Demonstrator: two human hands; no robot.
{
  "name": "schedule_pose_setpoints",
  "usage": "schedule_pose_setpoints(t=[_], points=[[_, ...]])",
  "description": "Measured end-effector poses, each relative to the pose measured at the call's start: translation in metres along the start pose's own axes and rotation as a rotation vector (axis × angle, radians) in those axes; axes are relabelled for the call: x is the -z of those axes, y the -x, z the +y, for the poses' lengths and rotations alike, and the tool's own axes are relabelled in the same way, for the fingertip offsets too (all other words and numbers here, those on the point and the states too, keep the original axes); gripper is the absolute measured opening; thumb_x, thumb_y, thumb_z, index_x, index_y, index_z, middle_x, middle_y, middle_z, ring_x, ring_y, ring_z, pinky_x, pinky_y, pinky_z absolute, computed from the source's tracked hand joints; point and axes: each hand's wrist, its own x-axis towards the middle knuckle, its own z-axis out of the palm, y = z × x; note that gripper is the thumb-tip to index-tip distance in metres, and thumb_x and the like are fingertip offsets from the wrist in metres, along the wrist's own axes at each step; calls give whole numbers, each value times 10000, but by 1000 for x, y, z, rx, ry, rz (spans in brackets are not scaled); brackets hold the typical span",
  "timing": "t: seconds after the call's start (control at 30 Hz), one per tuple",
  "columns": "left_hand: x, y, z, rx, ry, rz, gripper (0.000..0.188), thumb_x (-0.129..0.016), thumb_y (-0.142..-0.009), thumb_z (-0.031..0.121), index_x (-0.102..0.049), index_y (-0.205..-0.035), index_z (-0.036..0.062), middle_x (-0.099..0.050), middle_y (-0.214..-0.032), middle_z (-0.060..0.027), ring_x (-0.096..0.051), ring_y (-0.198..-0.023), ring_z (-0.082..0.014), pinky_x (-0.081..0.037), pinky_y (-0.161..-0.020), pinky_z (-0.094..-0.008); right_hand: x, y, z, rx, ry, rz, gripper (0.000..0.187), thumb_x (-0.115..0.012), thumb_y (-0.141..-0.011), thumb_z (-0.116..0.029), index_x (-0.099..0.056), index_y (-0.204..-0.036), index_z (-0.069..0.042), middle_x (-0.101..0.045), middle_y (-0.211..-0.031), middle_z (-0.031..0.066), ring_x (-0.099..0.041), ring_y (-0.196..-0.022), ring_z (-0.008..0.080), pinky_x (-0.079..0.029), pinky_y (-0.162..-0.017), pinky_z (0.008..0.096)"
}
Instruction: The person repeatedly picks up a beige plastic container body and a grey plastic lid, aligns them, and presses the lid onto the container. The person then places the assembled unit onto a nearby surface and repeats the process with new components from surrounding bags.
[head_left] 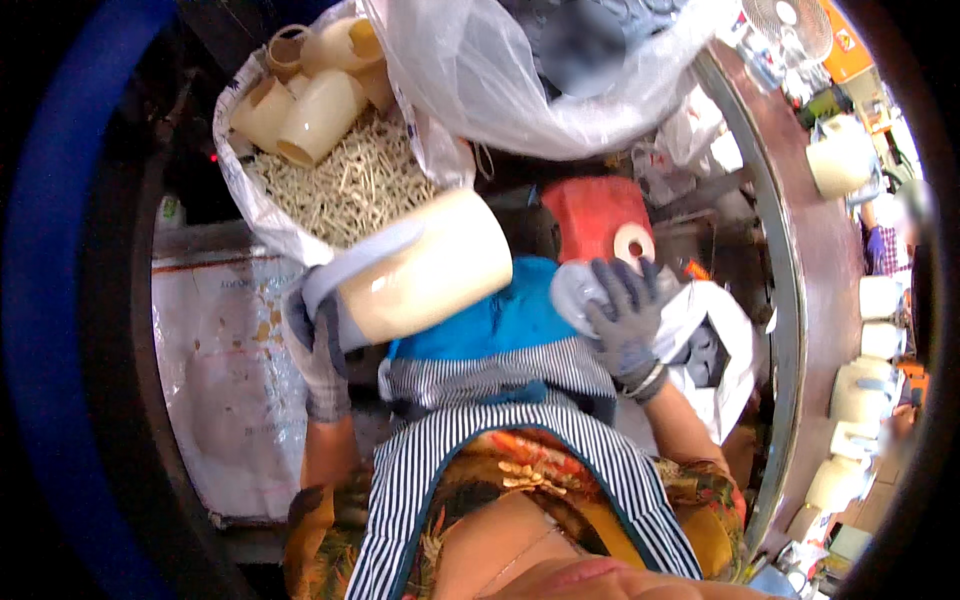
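In grey work gloves, my left hand [318, 335] grips the left end of a glossy cream plastic cylinder [440, 265]. A pale grey band or handle part [365, 262] runs along that end. The cylinder lies tilted above my lap, its right end raised. My right hand [625, 320], also gloved, has its fingers curved over a pale grey rounded plastic part [573, 296]; its thumb is hidden. Just beyond that hand is a red plastic object [592, 212] with a cream ring [634, 243] at its near right corner.
A white sack [235, 180] at the far left holds cream cylinders and many small pale pieces. A clear bag [460, 90] of grey parts stands ahead. Another white bag [735, 350] of grey parts is at right. Plastic-covered cardboard [225, 400] lies left; cream jugs [862, 390] line the right-hand bench.
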Motion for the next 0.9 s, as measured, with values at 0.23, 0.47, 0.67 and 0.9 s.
schedule_pose_setpoints(t=[0.23, 0.47, 0.67, 0.9], points=[[12, 42, -13, -492, -670, -227, 549, -655, -858, 173, -488, -1356, 12, -584, -1225, -167, -551, -1128, -328, -435, -982, -405, -61, 95, -38, -682, -956, 78, 589, -682, -851, -294, -506, -1355, -44, -476, -1407, 236, -417, -1317, 430, -338, -1094, 494], [1, 73, 18, -452, -628, -339, 576, -720, -767, 237, -534, -1279, 53, -600, -1179, -160, -568, -1060, -354, -470, -919, -435, -64, 82, -12, -467, -418, -53, 605, -723, -718, -282, -590, -1283, -114, -543, -1284, 186, -520, -1123, 395, -418, -998, 472], [-3, 73, 44, -526, -617, -279, 682, -764, -677, 303, -532, -1265, 45, -591, -1202, -192, -555, -1115, -392, -481, -904, -462, -68, 72, -19, -454, -380, -17, 561, -736, -713, -258, -604, -1238, -111, -583, -1192, 196, -538, -1067, 397, -444, -955, 483], [-6, 61, 67, -435, -421, -583, 747, -821, -655, 281, -515, -1292, 38, -625, -1161, -191, -607, -1068, -396, -484, -922, -451, -18, 49, -12, -305, -1276, 454, 483, -681, -786, -97, -585, -1244, 23, -580, -1270, 144, -586, -1155, 276, -438, -1015, 372]])
